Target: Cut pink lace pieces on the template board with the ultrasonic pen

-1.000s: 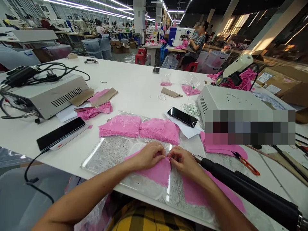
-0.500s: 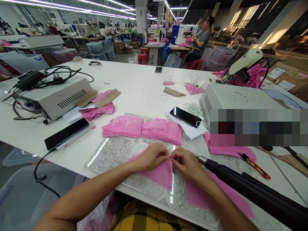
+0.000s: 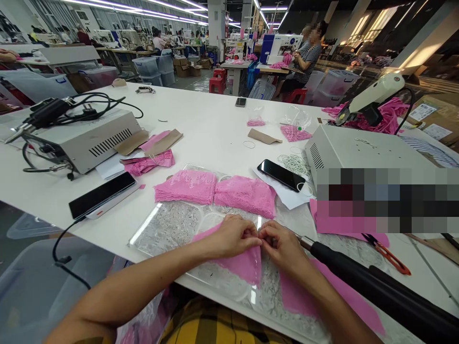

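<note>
My left hand (image 3: 236, 239) is closed in a pinch at the upper corner of a pink fabric piece (image 3: 244, 267), which lies on a clear board (image 3: 161, 234). Fingertip to fingertip with it, my right hand (image 3: 281, 243) pinches at the same corner; the bit between the fingers is mostly hidden. A tool with a thick black handle (image 3: 358, 274) and metal shaft reaches in from the right, its tip end partly behind my right hand. Under my right forearm lies another pink piece (image 3: 344, 296). Two pink lace fabric stacks (image 3: 188, 187) sit beyond my hands.
Orange-handled snips (image 3: 390, 258) lie right, beside folded pink fabric (image 3: 344, 227). A phone (image 3: 281, 175) rests on white paper; another phone (image 3: 103, 195) lies left. Grey boxes (image 3: 86, 141) stand either side, the left one carrying a corded tool (image 3: 46, 117). A person (image 3: 306, 59) sits beyond the table.
The view has turned slightly, so the table things appear a little further right. Both hands remain together at the fabric corner, with fingers shifted slightly.
</note>
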The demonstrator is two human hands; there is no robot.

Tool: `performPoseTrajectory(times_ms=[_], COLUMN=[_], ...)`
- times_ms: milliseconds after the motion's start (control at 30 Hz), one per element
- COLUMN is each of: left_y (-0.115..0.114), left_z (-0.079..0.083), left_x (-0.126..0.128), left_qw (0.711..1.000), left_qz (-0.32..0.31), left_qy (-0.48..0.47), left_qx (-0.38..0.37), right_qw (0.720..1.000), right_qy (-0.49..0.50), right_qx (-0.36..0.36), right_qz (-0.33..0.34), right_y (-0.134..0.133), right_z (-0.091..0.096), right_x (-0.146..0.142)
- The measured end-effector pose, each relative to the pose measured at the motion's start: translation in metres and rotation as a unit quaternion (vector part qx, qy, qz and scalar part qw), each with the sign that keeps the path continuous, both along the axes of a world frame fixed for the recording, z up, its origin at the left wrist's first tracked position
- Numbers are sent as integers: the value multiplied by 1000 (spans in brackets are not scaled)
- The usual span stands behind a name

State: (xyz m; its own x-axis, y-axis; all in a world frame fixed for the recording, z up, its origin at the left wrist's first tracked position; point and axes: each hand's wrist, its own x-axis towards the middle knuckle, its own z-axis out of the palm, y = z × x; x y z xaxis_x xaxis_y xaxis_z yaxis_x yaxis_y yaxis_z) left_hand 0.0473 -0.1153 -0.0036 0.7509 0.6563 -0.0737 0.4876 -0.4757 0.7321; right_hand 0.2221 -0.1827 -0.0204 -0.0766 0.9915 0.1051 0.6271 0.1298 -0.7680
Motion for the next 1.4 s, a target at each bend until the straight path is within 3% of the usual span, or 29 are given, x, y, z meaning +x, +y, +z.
performPoseTrajectory(times_ms=[467,600,700,900,1167,1400], left_y=[1,3,4,0,-17,-19], left_z=[3,4,5,10,28,24], left_x=[-5,-7,-10,-15,-12,-10], left_qw=[1000,998,996,997,992,982], left_qz=[-9,-6,-8,-2,-128,-165], left_qy=[-19,-54,-75,-74,7,66], left_qx=[-11,-29,-41,-22,-1,62], right_qw=[1000,999,995,983,986,986], right_qy=[-3,17,11,27,65,44], right_qx=[13,-38,-84,-153,-122,-116], right_qz=[19,12,58,102,94,111], right_y=[-4,-13,-21,-31,-31,-32], right_z=[3,18,28,24,17,15], right_x=[3,8,9,2,1,3])
